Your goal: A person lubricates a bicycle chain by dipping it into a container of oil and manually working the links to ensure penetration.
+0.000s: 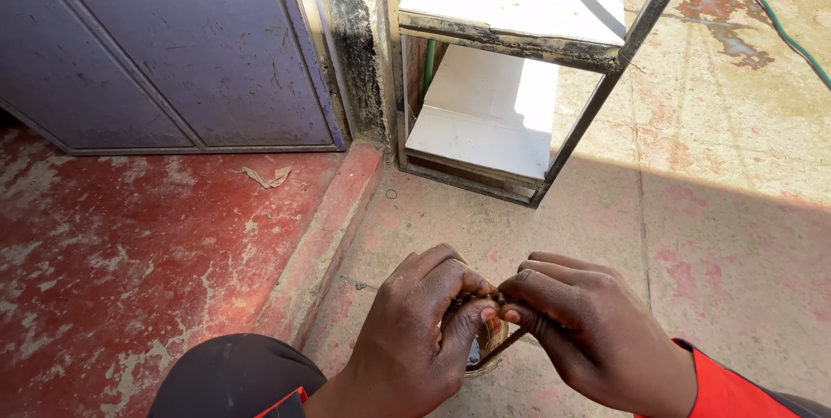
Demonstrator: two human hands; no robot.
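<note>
Fingers of the left hand [420,331] and right hand [576,327] pinch together on a thin twisted wire [500,342], low above the concrete floor [736,236]. The twist looks only begun; a loop still hangs loose below.

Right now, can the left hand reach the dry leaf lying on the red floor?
Probably yes, once freed: the left hand is busy pinching a small ridged piece with the right hand, but nothing lies between it and the dry leaf.
</note>
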